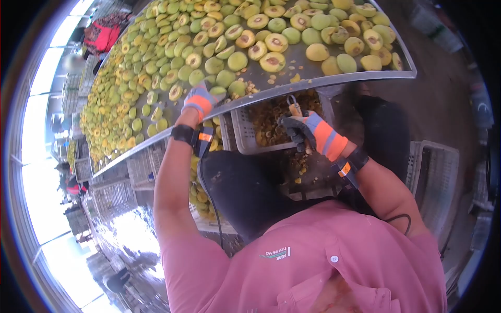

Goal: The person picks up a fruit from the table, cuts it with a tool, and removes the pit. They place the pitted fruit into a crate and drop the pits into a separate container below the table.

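Note:
My left hand (pixel 201 100), in an orange and grey glove, is at the near rim of the metal table. Its fingers are closed around a green peach half (pixel 218 91), partly hidden by the glove. My right hand (pixel 315 134), in a matching glove, grips a pitting tool (pixel 295 106) with a wooden handle and a metal loop at its tip, which points up toward the table. Beneath that tool stands a grey plastic crate (pixel 242 136) holding brownish pits and scraps. Cut peach halves (pixel 275 43) lie across the table, some showing brown centres.
The raised metal rim (pixel 334 80) of the table runs between me and the fruit. Small pale pit pieces (pixel 252 87) lie near it. Another crate (pixel 436 172) stands at the right, and more crates (pixel 112 198) at the left. A person in red (pixel 102 36) is at the far left.

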Demonstrator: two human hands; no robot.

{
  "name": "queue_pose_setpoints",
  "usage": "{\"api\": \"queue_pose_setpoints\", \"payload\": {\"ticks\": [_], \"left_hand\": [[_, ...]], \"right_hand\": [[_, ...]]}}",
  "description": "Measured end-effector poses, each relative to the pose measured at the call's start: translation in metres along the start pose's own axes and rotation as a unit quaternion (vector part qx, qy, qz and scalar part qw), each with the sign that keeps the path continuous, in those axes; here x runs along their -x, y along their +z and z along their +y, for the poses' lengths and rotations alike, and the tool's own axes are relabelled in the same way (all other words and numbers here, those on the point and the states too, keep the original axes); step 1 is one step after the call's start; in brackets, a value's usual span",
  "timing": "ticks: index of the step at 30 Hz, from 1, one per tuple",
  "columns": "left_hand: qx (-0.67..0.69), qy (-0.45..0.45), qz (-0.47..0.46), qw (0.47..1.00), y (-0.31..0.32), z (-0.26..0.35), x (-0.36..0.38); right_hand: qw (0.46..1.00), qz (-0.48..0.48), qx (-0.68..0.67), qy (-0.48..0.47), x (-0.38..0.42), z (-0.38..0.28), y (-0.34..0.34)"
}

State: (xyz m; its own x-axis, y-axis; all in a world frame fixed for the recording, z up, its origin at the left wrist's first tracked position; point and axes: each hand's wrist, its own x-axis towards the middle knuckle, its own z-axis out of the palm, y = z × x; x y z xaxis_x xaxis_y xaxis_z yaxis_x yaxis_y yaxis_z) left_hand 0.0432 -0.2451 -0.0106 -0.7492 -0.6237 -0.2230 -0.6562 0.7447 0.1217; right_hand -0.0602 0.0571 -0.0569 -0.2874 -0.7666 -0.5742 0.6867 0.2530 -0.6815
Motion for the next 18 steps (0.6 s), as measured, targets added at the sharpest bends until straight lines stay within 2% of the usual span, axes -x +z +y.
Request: {"api": "queue_pose_setpoints", "payload": {"ticks": [1,3,5,7,9,10,11,13,15,16,18], "left_hand": [[0.125,-0.025,-0.013,0.992,-0.006,-0.009,0.003],[0.368,-0.067,-0.027,0.927,-0.031,-0.019,0.017],[0.348,0.084,0.097,0.929,-0.031,-0.058,0.04],[0.381,0.139,0.158,0.9,-0.033,-0.092,0.07],[0.484,0.097,0.171,0.853,-0.033,-0.111,0.112],[0.577,0.047,0.179,0.796,-0.028,-0.114,0.133],[0.681,0.004,0.184,0.709,-0.022,-0.111,0.156],[0.826,-0.104,0.193,0.52,0.005,-0.12,0.182],[0.848,-0.194,0.147,0.471,0.051,-0.151,0.195],[0.782,-0.221,0.158,0.562,0.076,-0.159,0.195],[0.482,-0.258,0.173,0.819,0.13,-0.176,0.182]], "right_hand": [[1.0,-0.009,0.024,0.0,-0.005,0.004,-0.003],[0.999,-0.022,0.04,-0.022,0.001,0.002,-0.001],[0.998,-0.034,0.046,0.0,0.002,0.004,-0.005],[0.997,-0.023,0.071,-0.015,-0.007,0.015,-0.008],[0.994,-0.009,0.113,-0.003,-0.007,0.016,-0.002],[0.991,-0.009,0.134,0.007,-0.003,0.014,0.001],[0.988,-0.007,0.154,0.016,0.0,0.014,0.001],[0.964,-0.096,0.234,-0.082,-0.009,0.035,-0.017],[0.947,-0.129,0.274,-0.106,-0.013,0.045,-0.026],[0.95,-0.12,0.275,-0.083,-0.014,0.046,-0.027],[0.961,-0.077,0.264,-0.015,-0.016,0.047,-0.022]]}}
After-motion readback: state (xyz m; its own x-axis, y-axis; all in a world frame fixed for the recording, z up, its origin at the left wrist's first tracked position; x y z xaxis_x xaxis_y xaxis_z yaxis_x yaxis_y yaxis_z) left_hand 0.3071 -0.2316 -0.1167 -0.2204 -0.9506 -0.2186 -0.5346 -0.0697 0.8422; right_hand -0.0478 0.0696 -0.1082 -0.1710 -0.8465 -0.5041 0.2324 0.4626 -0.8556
